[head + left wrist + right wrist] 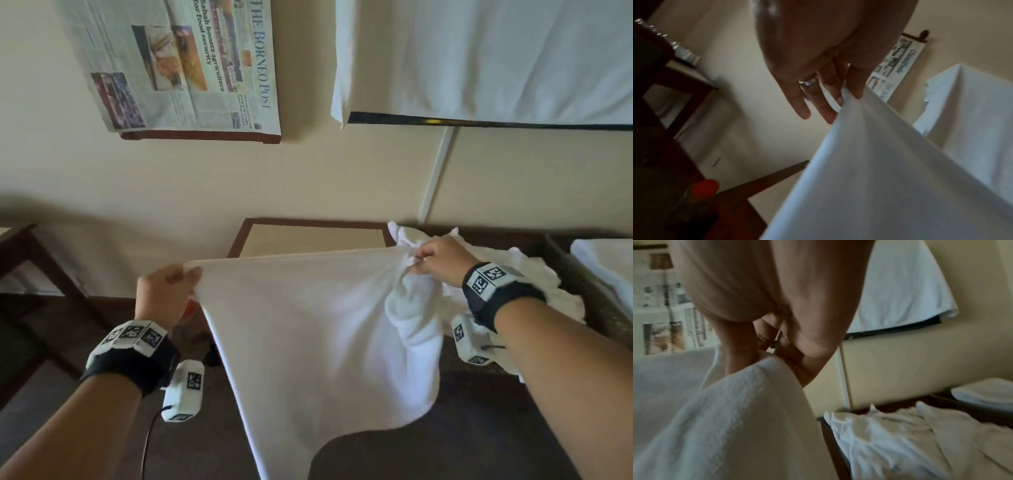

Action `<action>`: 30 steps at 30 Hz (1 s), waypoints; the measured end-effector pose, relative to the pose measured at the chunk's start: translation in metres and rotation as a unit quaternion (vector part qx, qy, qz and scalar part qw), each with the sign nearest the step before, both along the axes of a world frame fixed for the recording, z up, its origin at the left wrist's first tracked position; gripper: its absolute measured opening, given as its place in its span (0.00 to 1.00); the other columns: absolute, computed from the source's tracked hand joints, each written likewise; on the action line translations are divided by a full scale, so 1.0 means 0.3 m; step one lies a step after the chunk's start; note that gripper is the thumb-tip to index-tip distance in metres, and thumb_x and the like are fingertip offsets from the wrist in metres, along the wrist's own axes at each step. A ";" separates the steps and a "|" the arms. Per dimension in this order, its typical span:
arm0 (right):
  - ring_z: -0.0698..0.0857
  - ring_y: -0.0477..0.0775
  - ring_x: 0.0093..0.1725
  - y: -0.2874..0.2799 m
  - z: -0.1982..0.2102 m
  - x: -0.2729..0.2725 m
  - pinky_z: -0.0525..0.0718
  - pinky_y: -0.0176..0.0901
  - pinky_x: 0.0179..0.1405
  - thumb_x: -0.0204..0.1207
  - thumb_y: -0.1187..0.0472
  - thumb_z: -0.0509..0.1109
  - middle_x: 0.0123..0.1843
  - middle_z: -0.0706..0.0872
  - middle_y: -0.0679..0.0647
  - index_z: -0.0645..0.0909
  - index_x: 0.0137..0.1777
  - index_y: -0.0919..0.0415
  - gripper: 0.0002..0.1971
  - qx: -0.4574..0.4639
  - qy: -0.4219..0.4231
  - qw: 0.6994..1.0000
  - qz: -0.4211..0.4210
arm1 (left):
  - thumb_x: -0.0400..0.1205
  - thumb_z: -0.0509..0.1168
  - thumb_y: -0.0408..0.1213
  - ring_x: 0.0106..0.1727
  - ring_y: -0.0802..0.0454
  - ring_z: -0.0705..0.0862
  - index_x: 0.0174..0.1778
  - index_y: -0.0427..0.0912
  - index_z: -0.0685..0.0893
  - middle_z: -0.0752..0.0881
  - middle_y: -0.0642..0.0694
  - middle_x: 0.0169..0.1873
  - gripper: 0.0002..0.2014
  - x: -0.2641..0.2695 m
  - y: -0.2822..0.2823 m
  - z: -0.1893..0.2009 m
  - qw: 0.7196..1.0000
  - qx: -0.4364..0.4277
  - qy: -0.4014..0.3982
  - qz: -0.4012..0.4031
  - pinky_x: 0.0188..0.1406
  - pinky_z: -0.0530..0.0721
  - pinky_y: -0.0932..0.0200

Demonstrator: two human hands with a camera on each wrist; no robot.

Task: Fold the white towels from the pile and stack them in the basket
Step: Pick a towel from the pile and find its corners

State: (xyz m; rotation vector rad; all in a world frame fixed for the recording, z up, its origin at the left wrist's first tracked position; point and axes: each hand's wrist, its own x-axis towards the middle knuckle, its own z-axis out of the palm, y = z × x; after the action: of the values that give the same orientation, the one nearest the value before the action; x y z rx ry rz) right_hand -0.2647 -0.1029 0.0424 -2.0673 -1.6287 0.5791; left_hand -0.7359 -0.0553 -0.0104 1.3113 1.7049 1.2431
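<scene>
So, towel (308, 325): stretched mid-frame, hanging loose;
left hand (164, 294): pinching its left corner;
right hand (442, 260): gripping bunched right end;
pile (534, 287): rumpled, right edge

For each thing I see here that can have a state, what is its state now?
held towel: unfolded, stretched between both hands, hanging down.
left hand: pinches one corner.
right hand: grips a bunched part of the top edge.
towel pile: crumpled, not folded.
basket: holds a folded towel.
newspaper: hangs flat on the wall.
</scene>
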 end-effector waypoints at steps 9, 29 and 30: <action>0.78 0.63 0.36 -0.188 -0.275 0.153 0.66 0.46 0.31 0.76 0.63 0.73 0.32 0.81 0.64 0.77 0.33 0.70 0.14 0.084 -0.036 0.969 -0.231 | 0.85 0.62 0.51 0.56 0.25 0.86 0.57 0.35 0.89 0.87 0.26 0.53 0.21 -0.204 0.114 -0.193 0.976 -0.092 0.137 0.143 0.63 0.84 0.36; 0.79 0.69 0.46 -0.096 -0.191 0.108 0.68 0.46 0.45 0.82 0.61 0.66 0.53 0.83 0.73 0.82 0.49 0.71 0.11 0.129 -0.078 0.927 -0.344 | 0.77 0.49 0.64 0.44 0.29 0.83 0.42 0.41 0.83 0.85 0.34 0.40 0.29 -0.284 0.372 -0.140 0.968 -0.083 0.148 0.185 0.57 0.85 0.32; 0.77 0.66 0.44 -0.081 -0.169 0.100 0.68 0.47 0.44 0.82 0.60 0.65 0.53 0.83 0.71 0.82 0.48 0.69 0.11 0.126 -0.074 0.922 -0.358 | 0.76 0.51 0.62 0.47 0.29 0.84 0.45 0.42 0.86 0.86 0.34 0.42 0.28 -0.239 0.364 -0.099 0.970 -0.071 0.126 0.193 0.58 0.86 0.34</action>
State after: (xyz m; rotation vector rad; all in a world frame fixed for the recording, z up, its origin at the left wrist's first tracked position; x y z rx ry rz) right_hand -0.2349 -0.1274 -0.0082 -2.3246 -0.8336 -0.0407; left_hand -0.8076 0.0539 -0.0400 1.1215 2.2691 1.1704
